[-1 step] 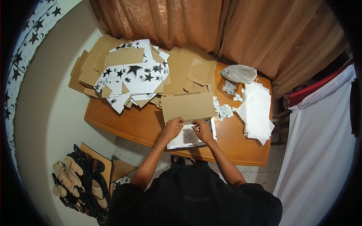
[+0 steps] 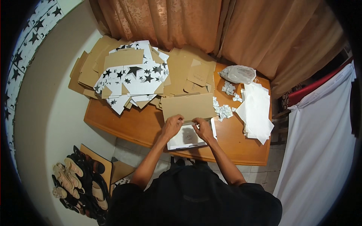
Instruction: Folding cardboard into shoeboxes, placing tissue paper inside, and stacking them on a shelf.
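A cardboard box lies near the front edge of the table, its low rim white and its inside pale with a darker patch. Behind its tray the plain brown lid flap leans back, raised. Over the box's rear left part is my left hand, its fingers bent and brought together close to the lid's fold. My right hand mirrors it at the rear right, fingertips curled inward. A small gap separates the two hands. Whatever the fingertips pinch is too small to make out.
Flattened cardboard with star-printed pieces heaps up at the back left of the wooden table. Right of the box lie small white sachets, white paper sheets and a clear plastic bag. Shoes stand lower left.
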### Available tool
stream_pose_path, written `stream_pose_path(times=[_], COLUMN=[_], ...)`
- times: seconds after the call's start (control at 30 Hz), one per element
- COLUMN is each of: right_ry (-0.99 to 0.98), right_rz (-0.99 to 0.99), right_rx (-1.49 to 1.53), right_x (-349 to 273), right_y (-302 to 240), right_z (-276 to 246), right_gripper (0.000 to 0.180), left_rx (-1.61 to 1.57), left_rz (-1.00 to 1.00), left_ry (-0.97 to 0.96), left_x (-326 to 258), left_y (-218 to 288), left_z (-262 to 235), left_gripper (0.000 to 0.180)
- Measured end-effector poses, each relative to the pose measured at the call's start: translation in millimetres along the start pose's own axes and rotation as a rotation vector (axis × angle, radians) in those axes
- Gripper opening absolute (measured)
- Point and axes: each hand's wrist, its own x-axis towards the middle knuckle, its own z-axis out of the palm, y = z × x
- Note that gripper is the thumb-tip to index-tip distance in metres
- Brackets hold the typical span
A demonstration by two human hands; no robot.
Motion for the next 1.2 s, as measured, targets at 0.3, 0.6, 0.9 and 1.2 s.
stream_pose_path(times=[0.3,0.6,0.9,1.2], right_ry=[0.218,0.218,0.267,0.113], right_rz=[-0.165,-0.119,-0.192,-0.116], right_rx=[-0.221,-0.558,-0.559,-0.431], right_x=[65.7,68.7,9.3,-72.9], right_y=[-69.1,-62.1,-98.6,-87.5], right_z=[9.3,29.2,2.3,-18.9], right_gripper=[0.037,0.044,0.019,0.034], left_rx=[0.373,0.447,0.269,0.302], left_rz=[0.324,0.325,0.388,0.421], left_ry=[0.273,0.217,0.265,0.185], left_x=[63.2,39.5,-29.3,-111.6], left_y=[-4.3,-29.0,3.2,17.0], left_z=[-51.6,-42.9,-53.3,-22.5], left_gripper=[0.022,0.027,0.019,0.017])
